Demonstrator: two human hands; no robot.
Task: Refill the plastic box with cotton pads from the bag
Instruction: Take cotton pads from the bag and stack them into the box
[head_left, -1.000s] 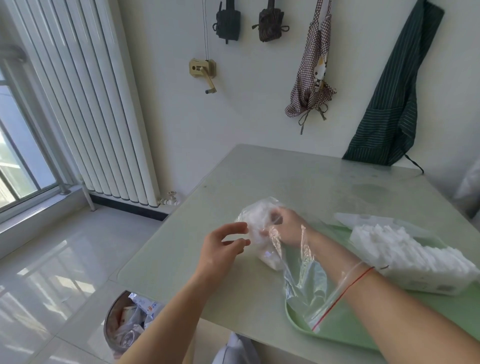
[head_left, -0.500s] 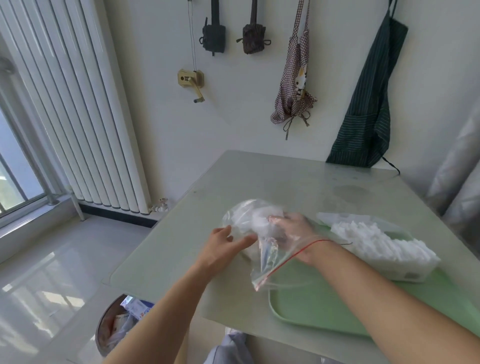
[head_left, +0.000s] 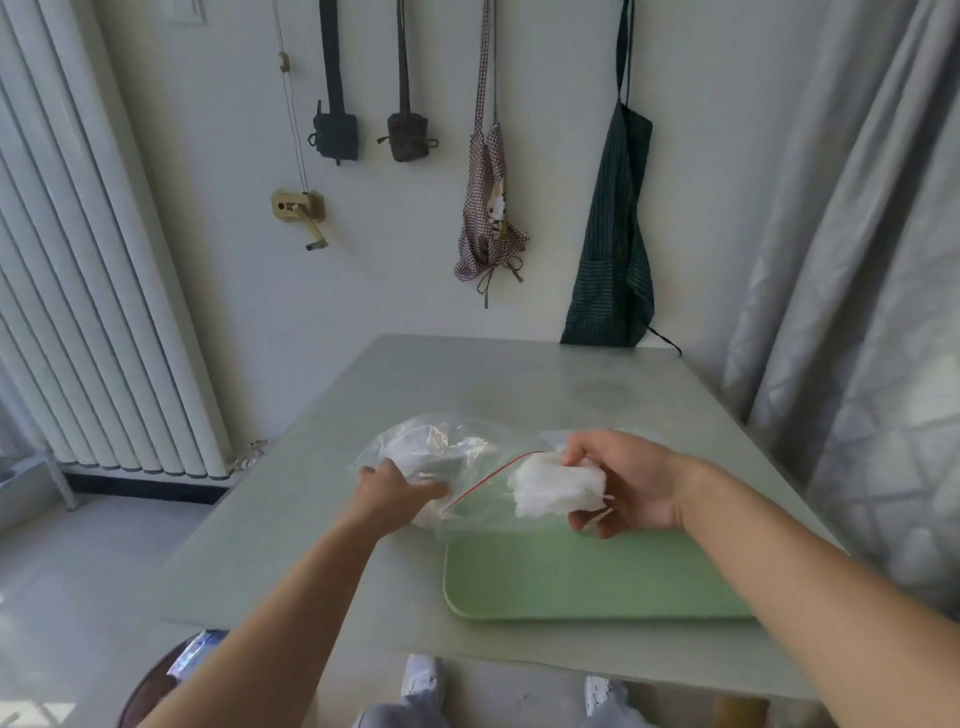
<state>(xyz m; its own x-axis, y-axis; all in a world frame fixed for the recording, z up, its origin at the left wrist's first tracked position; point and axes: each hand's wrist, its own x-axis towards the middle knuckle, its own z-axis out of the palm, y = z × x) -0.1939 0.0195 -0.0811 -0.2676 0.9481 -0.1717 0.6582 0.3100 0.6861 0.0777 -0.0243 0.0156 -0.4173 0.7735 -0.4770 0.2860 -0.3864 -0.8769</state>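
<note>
A clear zip bag (head_left: 447, 457) with a red seal strip lies on the grey table, white cotton pads still inside its left end. My left hand (head_left: 387, 496) grips the bag near its mouth. My right hand (head_left: 626, 480) holds a thick stack of white cotton pads (head_left: 558, 486) just outside the bag's mouth, above the far edge of the green tray (head_left: 571, 577). The plastic box is hidden behind my right hand and forearm.
The grey table (head_left: 519, 384) stands against a white wall with hanging aprons (head_left: 613, 260) and pouches. A grey curtain (head_left: 857, 312) hangs at the right, a radiator (head_left: 93, 312) at the left. A waste bin (head_left: 171, 680) sits on the floor at the lower left.
My right hand has come out of the bag to the right with a stack of cotton pads. My left hand now grips the bag. The view has tilted up and to the right.
</note>
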